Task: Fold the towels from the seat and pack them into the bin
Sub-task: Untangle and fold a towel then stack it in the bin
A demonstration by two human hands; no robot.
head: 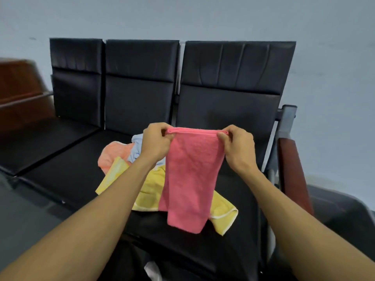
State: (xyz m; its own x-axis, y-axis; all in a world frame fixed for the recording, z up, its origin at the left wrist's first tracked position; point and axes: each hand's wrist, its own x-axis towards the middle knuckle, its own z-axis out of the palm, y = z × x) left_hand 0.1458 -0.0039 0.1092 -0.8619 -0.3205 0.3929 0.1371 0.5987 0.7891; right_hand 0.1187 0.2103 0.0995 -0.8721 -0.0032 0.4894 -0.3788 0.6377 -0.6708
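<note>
At the far left a brown wooden piece of furniture (18, 86) stands blurred beside the black three-seat bench (67, 173). On the bench cushion, left of my arms, lies a loose heap of towels: a peach towel (113, 154) at the back left, a pale blue towel (136, 148) bunched just beside it and partly hidden behind my left hand, and a yellow towel (150, 191) with white edging spread out under and in front of them, reaching across to the right beneath the one I hold.

My left hand (155, 141) is raised over the heap, its fingers (165, 136) pinched closed on the left top corner of the pink towel (189, 179). The towel's top edge runs level between my hands, doubled so that two layers show along it, and the rest hangs straight down in front of the yellow towel, its lower end near the front of the seat; whether it touches the cushion I cannot tell.

My right hand (238, 147) holds the other top corner, thumb and fingers (223, 137) closed tight on the fabric. Beyond it stand the bench's grey metal end frame (287, 120) and a reddish-brown armrest (292, 175), and lower right the rim of a dark grey bin (345, 211), apart from all the towels
</note>
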